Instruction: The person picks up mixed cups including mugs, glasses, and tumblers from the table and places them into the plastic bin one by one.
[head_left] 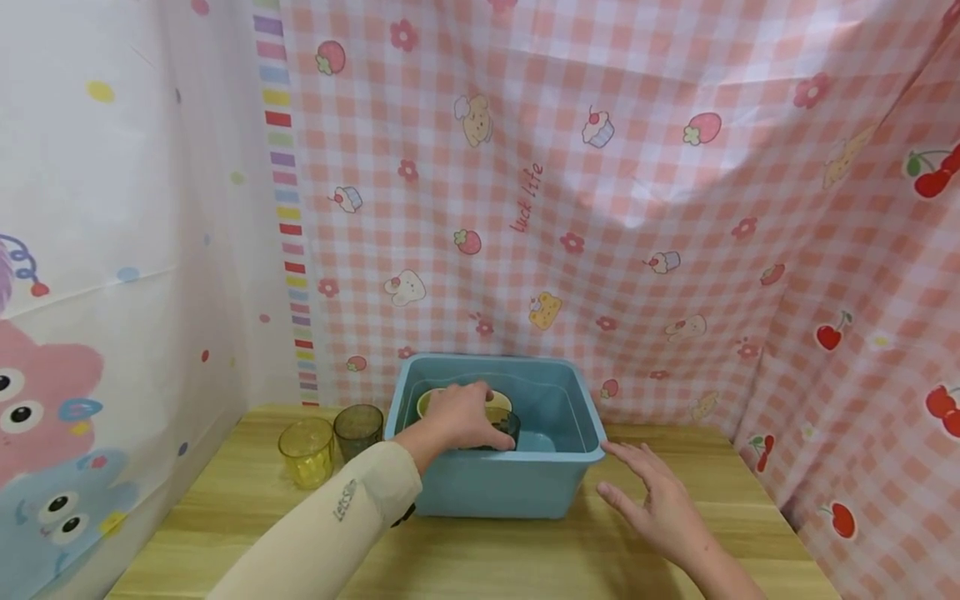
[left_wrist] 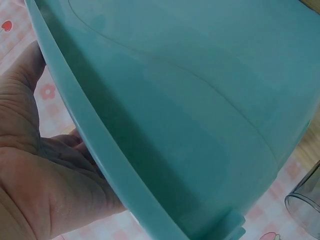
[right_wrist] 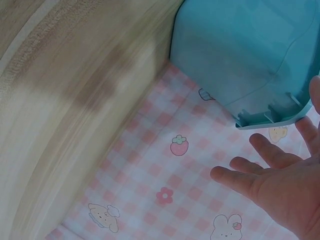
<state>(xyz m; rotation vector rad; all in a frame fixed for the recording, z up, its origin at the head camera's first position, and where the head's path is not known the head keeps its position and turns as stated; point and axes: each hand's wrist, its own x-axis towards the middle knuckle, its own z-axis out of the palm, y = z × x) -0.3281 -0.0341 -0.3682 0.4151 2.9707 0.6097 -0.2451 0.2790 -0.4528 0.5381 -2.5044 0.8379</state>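
The blue bin (head_left: 495,487) stood on the wooden table (head_left: 217,500), in the lower middle of the frame of the head view. The left hand (head_left: 461,412) was reaching over the front rim into the bin, with its back turned upward and its thumb lying at the near side of a dark glass (head_left: 513,423). The other fingers were mostly hidden inside the bin, so one cannot tell if this hand pinched the dark glass or only touched it. Around the same hand, parts of pale yellow rims (head_left: 500,402) could be seen in the bin. The right hand (head_left: 660,504), at the lower right, had its fingers spread and held nothing; one fingertip was at the right front corner of the bin, seemingly touching the rim. On the table, left of the bin, a yellow glass (head_left: 307,454) and a grey glass (head_left: 358,429) stood upright, just beside each other, the grey one a little behind. A pale sleeve (head_left: 315,525) with letters covered the left forearm. Behind the bin hung a pink checked cloth (head_left: 525,125), and a white cloth (head_left: 112,208) filled the left side.
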